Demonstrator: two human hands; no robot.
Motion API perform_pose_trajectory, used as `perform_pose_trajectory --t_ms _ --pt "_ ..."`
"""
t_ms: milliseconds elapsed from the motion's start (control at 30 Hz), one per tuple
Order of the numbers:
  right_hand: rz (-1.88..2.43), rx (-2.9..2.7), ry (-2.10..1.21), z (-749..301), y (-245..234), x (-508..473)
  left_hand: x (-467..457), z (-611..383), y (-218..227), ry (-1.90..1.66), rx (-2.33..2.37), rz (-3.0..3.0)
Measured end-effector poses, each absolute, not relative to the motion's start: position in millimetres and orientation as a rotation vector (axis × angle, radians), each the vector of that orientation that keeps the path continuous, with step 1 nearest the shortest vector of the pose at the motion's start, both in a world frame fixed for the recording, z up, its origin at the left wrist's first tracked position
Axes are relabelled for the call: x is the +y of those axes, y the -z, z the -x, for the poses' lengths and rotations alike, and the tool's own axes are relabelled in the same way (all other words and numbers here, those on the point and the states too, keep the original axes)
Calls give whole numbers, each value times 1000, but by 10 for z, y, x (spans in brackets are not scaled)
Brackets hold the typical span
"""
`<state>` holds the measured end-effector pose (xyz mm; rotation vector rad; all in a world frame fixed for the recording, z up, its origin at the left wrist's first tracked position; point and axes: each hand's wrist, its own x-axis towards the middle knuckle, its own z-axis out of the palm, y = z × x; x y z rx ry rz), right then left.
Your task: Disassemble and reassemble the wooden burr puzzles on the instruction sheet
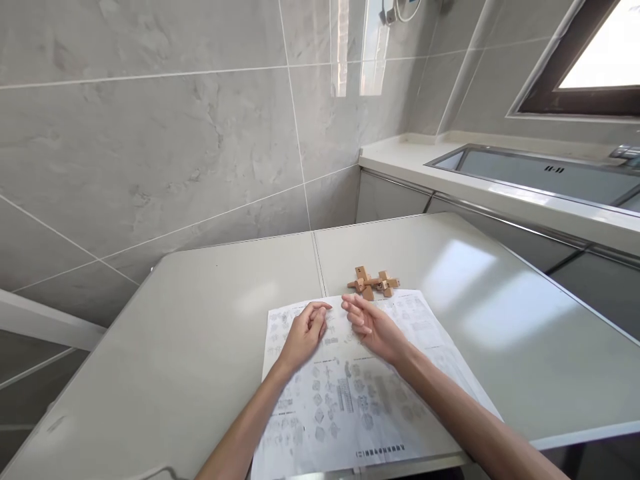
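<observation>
A large white sheet of paper [320, 380] printed with small diagrams and text lies on the table under both my hands. My left hand [306, 331] rests over its upper left part, fingers loosely bent and the index reaching toward the right, with nothing visible in it. Facing it, my right hand [373, 327] is turned partly palm up, its fingers slightly curled and apart, holding nothing. Just beyond the right fingertips, at the sheet's far edge, sits a small cluster of interlocking wooden puzzle pieces [369, 283]. Neither hand visibly touches the wood.
The pale table [200, 353] has a seam running across it and reaches a grey tiled wall [200, 133]. To the right stands a counter [395, 155] with a sink [530, 175], above dark-fronted cabinets. A brown-framed window [575, 100] is at upper right.
</observation>
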<state>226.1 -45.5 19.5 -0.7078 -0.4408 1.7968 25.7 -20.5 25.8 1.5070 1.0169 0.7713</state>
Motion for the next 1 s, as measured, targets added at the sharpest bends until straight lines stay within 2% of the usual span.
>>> perform_pose_trajectory --t_ms 133,400,633,1000 --pt "872 -741 -1849 -2299 -414 -939 -219 -242 -245 -786 1015 -1534" --pt "1181 -1131 -1544 -2631 -332 -1627 -256 -247 -293 -799 1010 -1650" --pt "1271 -1057 -1136 -2717 -136 -1935 -394 -188 -427 -761 1042 -1755" --pt "1262 -1170 -935 -2657 66 -2007 -1082 455 -510 -705 1227 -1814"
